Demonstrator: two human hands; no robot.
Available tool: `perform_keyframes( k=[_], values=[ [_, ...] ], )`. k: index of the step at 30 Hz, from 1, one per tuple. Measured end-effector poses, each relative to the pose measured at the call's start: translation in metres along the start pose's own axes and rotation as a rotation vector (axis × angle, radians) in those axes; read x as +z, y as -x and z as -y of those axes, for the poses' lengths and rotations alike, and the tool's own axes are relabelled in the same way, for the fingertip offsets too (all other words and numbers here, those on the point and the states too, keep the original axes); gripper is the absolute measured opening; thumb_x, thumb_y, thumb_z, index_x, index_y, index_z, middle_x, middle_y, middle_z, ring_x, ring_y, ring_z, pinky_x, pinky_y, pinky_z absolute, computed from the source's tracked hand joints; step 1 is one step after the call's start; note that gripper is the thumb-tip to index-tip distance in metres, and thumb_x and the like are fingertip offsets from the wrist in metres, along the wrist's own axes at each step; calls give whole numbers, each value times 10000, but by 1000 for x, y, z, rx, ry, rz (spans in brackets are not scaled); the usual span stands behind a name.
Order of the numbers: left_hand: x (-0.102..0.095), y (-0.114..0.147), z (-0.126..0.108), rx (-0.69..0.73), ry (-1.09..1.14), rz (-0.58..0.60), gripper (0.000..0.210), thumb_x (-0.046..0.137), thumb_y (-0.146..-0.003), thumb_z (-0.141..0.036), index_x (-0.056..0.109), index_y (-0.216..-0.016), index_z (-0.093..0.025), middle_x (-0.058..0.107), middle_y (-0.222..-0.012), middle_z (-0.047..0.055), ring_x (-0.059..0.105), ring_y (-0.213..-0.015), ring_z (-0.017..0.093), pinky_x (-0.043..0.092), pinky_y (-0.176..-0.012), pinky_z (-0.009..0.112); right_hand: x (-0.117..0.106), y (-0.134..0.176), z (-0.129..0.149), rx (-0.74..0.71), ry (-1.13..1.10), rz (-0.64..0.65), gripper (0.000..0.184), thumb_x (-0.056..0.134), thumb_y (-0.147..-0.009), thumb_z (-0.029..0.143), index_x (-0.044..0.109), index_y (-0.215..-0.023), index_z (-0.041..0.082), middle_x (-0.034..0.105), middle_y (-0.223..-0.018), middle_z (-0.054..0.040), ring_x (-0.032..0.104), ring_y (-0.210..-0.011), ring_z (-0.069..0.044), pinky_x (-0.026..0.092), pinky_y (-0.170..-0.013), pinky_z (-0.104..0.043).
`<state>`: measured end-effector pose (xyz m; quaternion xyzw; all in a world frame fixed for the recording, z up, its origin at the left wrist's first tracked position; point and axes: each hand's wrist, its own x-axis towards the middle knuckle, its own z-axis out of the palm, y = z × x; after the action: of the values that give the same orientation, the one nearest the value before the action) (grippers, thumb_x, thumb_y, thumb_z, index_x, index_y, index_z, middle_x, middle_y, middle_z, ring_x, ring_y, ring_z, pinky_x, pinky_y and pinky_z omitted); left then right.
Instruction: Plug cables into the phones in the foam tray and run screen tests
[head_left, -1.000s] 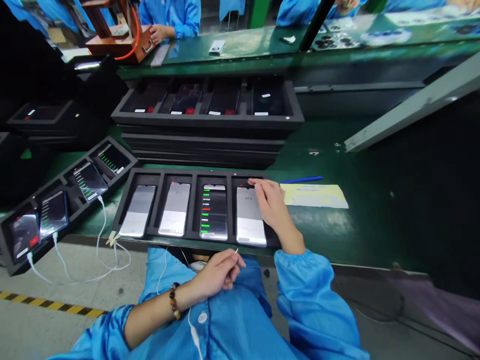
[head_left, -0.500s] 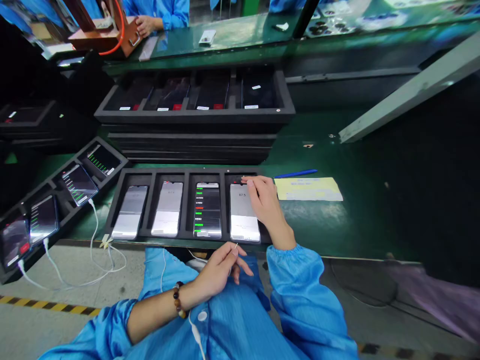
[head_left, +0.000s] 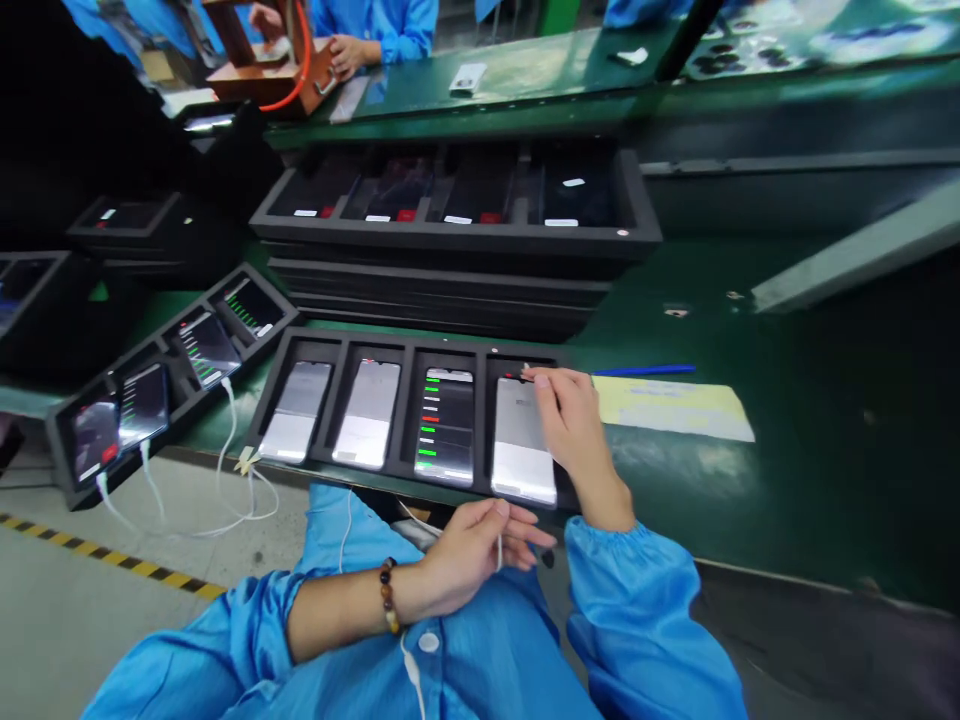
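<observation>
at rightmost phone [head_left: 521,455], right fingers [head_left: 568,382] bent, together (contact unclear); left fingers [head_left: 531,532] loosely apart, slim white piece [head_left: 499,552] between.

Left fingers [head_left: 531,531] straighter (curled earlier)

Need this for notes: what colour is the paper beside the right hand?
The paper is mostly pale yellow; head view.

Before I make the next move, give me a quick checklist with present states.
1. Front black tray loaded, one smartphone per slot: ok, four in four.
2. Right hand at the upper end of the rightmost smartphone: ok.
3. Left hand free: cannot tell; a thin white object shows there.
4. Front screens alike: not ok; the third smartphone from left shows a coloured list.
5. White cables on all four angled-tray smartphones: not ok, visible on three.
</observation>
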<state>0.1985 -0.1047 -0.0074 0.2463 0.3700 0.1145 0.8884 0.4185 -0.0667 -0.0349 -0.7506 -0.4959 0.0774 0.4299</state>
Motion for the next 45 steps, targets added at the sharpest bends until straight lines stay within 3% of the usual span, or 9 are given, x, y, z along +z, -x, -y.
perform_keyframes(
  k=[11,17,20,23,24,28,32,39,45],
  values=[
    [-5,-14,17,75,-49,-91,844,836,-654,-901,806,-960,-115,842,-1083,245,737,-759,204,538,-780,330,1,3,-8,44,47,17,458,420,-1086,573,731,-1011,246,766,-1059,-125,607,-1137,-352,445,-1053,-556],
    [-17,-19,11,31,-244,-5,834,744,-710,-951,799,-977,-163,843,-1061,186,788,-881,266,608,-920,435,1,1,-9,30,62,17,520,357,-1091,578,738,-988,240,773,-1046,-131,613,-1107,-354,446,-1040,-555],
    [-28,11,-24,86,-680,156,702,784,-794,-863,832,-1051,-211,848,-1068,112,799,-993,305,615,-951,413,0,1,-11,37,64,9,568,314,-1096,577,758,-1037,228,770,-1065,-140,634,-1091,-355,461,-1015,-550],
    [-51,57,-87,408,-1131,212,529,741,-951,-720,830,-1222,-275,843,-1187,90,787,-1093,299,592,-1009,396,0,1,-14,41,61,12,580,306,-1094,595,756,-1066,230,771,-1091,-141,644,-1093,-361,471,-1010,-554],
    [-64,69,-114,547,-1192,136,462,693,-1016,-660,823,-1236,-275,840,-1191,85,784,-1093,275,591,-1019,386,-1,1,-15,40,60,22,581,307,-1093,602,754,-1072,230,772,-1102,-143,643,-1101,-365,471,-1015,-559],
    [-146,85,-233,984,-1473,-718,364,584,-1102,-479,783,-1282,-233,747,-1376,142,653,-1329,315,483,-1215,529,-1,-1,-15,44,65,49,615,301,-1090,629,752,-1073,212,769,-1112,-163,647,-1127,-386,475,-1014,-571],
    [-235,80,-314,747,-1838,-1107,398,621,-1057,-509,807,-1237,-207,569,-1618,175,471,-1504,409,365,-1282,626,-2,-3,-14,60,67,51,625,298,-1079,640,748,-1061,207,775,-1111,-169,665,-1109,-389,489,-1004,-573],
    [-295,100,-338,597,-1902,-1246,540,552,-1047,-645,816,-1248,-219,552,-1630,162,439,-1499,428,305,-1285,608,-1,-3,-17,106,71,50,556,333,-1071,612,737,-1062,229,780,-1140,-186,671,-1104,-404,491,-1001,-583],
    [-295,88,-348,667,-1956,-981,533,504,-1069,-637,831,-1251,-258,586,-1603,134,449,-1497,396,274,-1305,577,-4,-3,-15,142,83,62,629,333,-1053,686,739,-1075,205,770,-1151,-196,668,-1134,-404,485,-1040,-584]
  ],
)
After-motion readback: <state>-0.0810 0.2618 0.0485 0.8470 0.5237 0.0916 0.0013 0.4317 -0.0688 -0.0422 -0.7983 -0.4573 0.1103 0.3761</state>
